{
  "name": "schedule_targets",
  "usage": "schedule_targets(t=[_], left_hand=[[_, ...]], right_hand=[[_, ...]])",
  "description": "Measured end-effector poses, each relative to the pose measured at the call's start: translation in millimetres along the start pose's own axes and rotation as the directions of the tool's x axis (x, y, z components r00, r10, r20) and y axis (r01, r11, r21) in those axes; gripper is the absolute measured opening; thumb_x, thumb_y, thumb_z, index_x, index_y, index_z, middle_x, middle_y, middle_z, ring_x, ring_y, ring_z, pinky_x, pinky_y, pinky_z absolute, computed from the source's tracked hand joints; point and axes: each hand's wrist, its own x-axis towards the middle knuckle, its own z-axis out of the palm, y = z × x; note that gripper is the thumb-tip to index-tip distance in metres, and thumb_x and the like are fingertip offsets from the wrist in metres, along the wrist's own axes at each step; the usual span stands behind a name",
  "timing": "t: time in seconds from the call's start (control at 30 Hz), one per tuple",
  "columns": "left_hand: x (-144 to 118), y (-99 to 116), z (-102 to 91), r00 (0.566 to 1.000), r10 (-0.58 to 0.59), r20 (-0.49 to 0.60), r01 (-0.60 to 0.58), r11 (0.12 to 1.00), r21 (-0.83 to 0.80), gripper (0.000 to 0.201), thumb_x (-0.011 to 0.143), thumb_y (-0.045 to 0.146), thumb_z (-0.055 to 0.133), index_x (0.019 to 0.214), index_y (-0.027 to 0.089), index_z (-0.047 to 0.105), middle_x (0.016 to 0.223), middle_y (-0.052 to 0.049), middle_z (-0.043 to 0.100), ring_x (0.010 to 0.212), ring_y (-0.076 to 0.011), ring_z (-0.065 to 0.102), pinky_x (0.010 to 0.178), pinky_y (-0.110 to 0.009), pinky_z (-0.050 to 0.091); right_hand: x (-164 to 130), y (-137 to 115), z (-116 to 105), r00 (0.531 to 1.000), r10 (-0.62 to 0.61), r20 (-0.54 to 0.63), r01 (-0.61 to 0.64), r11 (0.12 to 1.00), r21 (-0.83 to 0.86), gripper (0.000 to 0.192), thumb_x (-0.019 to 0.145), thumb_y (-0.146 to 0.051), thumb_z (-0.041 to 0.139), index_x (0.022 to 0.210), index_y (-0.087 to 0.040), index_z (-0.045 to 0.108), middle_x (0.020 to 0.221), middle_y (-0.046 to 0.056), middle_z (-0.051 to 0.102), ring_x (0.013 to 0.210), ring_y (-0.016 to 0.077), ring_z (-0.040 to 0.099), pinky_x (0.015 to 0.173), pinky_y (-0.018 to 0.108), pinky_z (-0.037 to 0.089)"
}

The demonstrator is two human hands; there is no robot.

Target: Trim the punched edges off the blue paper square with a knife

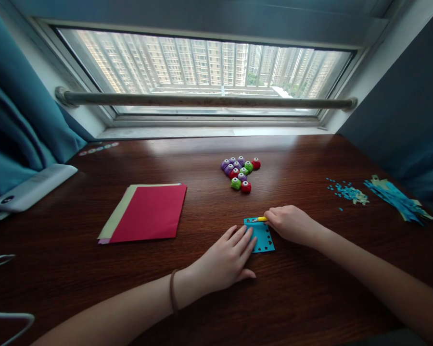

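A small blue square of paper [261,236] lies on the table, with little shapes punched along its edges. Across its left part my left hand [231,257] rests flat, fingers stretched out and the thumb apart. My right hand [290,223] is closed around a slim yellow craft knife [261,219]. The knife's thin metal tip points left and lies over the top edge of the paper, close to the punched holes there. Most of its handle is hidden inside my right hand.
Beyond the paper stand several purple, green and red craft punches [238,173]. A stack of coloured sheets [151,211], red on top, lies left. Blue and pale confetti [350,192] and cut paper strips [397,198] lie right. A white power bank [36,187] sits far left.
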Motion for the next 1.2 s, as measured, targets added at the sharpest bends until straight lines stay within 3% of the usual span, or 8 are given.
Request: schedule_targets(t=[0.37, 0.87, 1.2], left_hand=[[0.7, 0.2, -2.3, 1.000, -0.014, -0.020, 0.014, 1.000, -0.016, 0.064, 0.089, 0.056, 0.030, 0.130, 0.008, 0.038, 0.134, -0.019, 0.039, 0.126, -0.0318, 0.030, 0.105, -0.046, 0.022], [2.9, 5.1, -12.7, 0.996, -0.028, 0.086, 0.033, 0.998, -0.060, 0.065, 0.090, 0.051, 0.030, 0.135, 0.003, 0.030, 0.137, -0.021, 0.031, 0.128, -0.0394, 0.022, 0.104, -0.049, 0.023], [3.8, 5.4, -16.8, 0.995, -0.039, 0.090, 0.047, 0.995, -0.093, 0.065, 0.090, 0.051, 0.031, 0.135, 0.004, 0.031, 0.137, -0.022, 0.032, 0.127, -0.0385, 0.023, 0.103, -0.049, 0.024]], right_hand=[[1.4, -1.9, -0.6, 1.000, -0.009, 0.024, 0.008, 1.000, 0.011, 0.011, 0.084, -0.009, 0.044, 0.080, -0.015, 0.052, 0.077, 0.005, 0.061, 0.067, 0.0175, 0.058, 0.056, 0.026, 0.034], [3.5, 2.6, 1.0, 0.997, -0.071, 0.030, 0.070, 0.997, 0.016, 0.010, 0.081, -0.008, 0.044, 0.079, -0.015, 0.051, 0.073, 0.004, 0.061, 0.065, 0.0180, 0.059, 0.054, 0.027, 0.032], [-3.5, 12.8, -1.9, 0.996, -0.070, 0.056, 0.069, 0.997, 0.021, 0.010, 0.080, -0.007, 0.044, 0.078, -0.015, 0.051, 0.072, 0.004, 0.061, 0.061, 0.0162, 0.058, 0.053, 0.026, 0.028]])
